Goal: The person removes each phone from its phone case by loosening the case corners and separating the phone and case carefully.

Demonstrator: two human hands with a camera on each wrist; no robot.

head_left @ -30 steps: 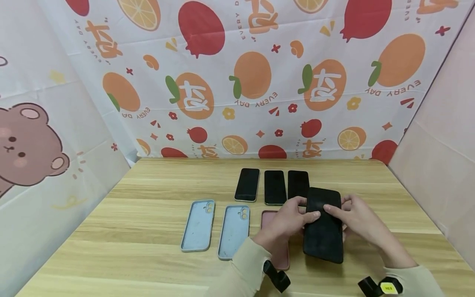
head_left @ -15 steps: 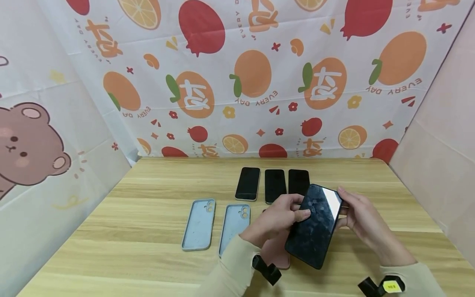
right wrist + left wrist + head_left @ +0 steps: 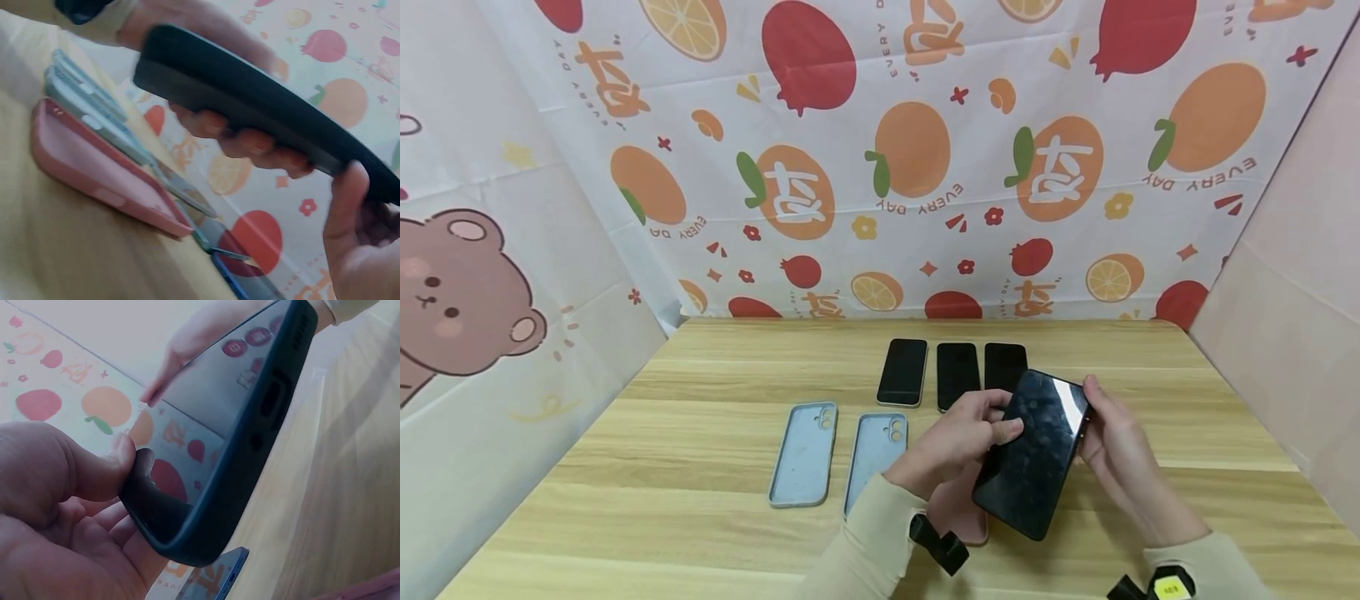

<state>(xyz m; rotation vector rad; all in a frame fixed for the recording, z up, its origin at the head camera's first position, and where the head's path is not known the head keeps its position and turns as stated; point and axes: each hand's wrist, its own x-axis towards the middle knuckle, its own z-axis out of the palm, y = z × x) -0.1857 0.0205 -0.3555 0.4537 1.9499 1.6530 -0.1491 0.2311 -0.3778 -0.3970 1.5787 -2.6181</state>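
Note:
A black phone (image 3: 1033, 458) in a dark case is held tilted above the table, its glossy screen reflecting light. My left hand (image 3: 962, 437) grips its left side, thumb on the front and fingers behind. At the upper right edge, my right hand (image 3: 1116, 442) holds the phone, its thumb near the top corner. The case's bottom edge (image 3: 272, 400), with a port opening and speaker slots, faces the left wrist camera. Fingers of the left hand (image 3: 250, 147) curl under the back in the right wrist view. A pink phone case (image 3: 961, 508) lies partly hidden below the left hand.
Two light blue phone cases (image 3: 805, 454) lie left of the pink one, the nearer partly covered by the left arm. Behind them lie three black-screened phones (image 3: 902, 371) in a row on the wooden table (image 3: 700, 475). A fruit-patterned cloth (image 3: 910, 250) hangs behind.
The phone has turned, its lower end swinging left, and its screen now catches light. My right hand has shifted from the phone's front to its upper right edge.

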